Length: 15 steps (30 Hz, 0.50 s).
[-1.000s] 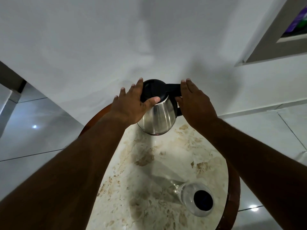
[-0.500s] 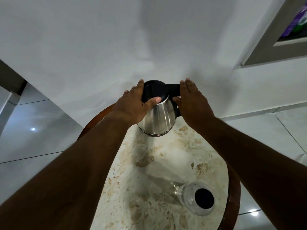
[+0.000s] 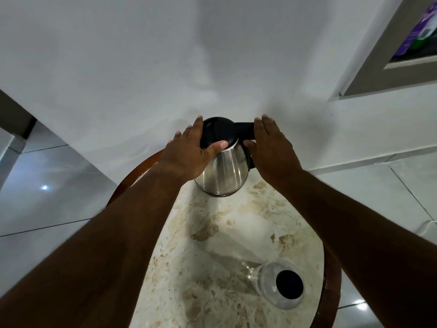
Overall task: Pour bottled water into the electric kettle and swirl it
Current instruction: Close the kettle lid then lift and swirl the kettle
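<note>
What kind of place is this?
Probably a room in a home or hotel: an electric kettle and a drinking glass stand on a marble-topped table, against a white wall, over a glossy tiled floor.

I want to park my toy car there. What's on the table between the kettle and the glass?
Nothing: the head view shows only bare marble tabletop between the kettle and the glass.
</note>
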{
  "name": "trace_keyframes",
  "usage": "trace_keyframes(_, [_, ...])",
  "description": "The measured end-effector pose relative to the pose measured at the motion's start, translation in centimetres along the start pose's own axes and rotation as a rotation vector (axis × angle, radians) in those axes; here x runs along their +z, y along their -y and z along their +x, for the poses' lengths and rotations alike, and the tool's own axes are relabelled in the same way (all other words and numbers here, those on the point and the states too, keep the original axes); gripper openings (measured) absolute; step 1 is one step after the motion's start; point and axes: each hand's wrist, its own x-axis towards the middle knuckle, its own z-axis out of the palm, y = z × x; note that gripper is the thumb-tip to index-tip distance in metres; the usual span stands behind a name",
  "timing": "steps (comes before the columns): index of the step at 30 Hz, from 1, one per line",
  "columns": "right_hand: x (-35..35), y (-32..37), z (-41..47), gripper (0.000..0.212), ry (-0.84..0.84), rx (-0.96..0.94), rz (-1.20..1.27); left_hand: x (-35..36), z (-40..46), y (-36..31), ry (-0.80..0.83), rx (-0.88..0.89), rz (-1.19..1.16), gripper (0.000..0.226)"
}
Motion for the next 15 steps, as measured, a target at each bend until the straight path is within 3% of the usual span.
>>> trace_keyframes(15, [0.32, -0.12, -0.23, 0.062, -0.017, -0.012, 0.01, 0.35, 0.31, 0.33, -0.025, 0.016, 0.045, 0.094])
